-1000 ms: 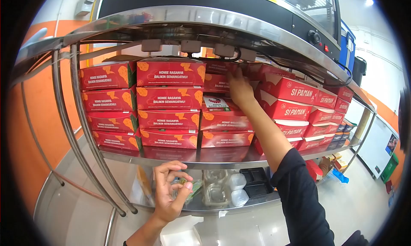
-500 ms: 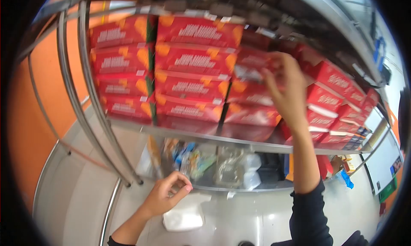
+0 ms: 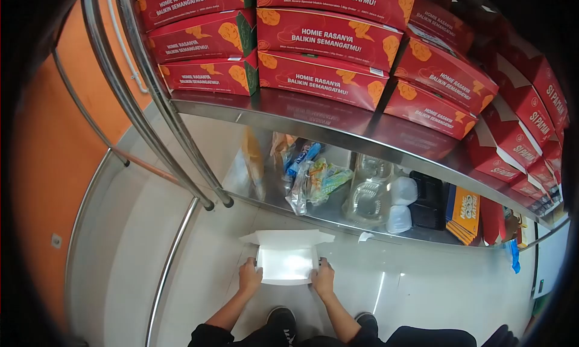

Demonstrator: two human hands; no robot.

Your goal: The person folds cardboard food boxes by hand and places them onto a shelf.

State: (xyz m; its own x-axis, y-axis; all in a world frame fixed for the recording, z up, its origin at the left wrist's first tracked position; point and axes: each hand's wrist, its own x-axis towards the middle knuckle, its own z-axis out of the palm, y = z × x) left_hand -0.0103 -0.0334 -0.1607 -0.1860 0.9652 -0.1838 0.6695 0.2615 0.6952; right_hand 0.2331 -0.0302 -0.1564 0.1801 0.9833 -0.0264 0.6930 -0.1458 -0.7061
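Note:
An open cardboard box (image 3: 287, 264), white inside, lies low in front of me with its lid flap folded up at the far side. My left hand (image 3: 249, 276) grips its left side wall and my right hand (image 3: 323, 277) grips the right one. Fingers of both hands are partly hidden behind the walls. Nothing shows inside the box. Whether it rests on the floor or is held just above it, I cannot tell.
A steel rack (image 3: 362, 143) carries stacked red boxes (image 3: 325, 36) and more red boxes (image 3: 512, 145) at the right. Its lower shelf holds plastic packets (image 3: 322, 178), clear containers (image 3: 369, 199), white foam boxes (image 3: 403, 191) and orange cartons (image 3: 463, 213). A metal rail (image 3: 172, 271) stands left.
The view has tilted down. My right hand has come down from the red boxes on the shelf to the open box, and my left hand has closed on its other side.

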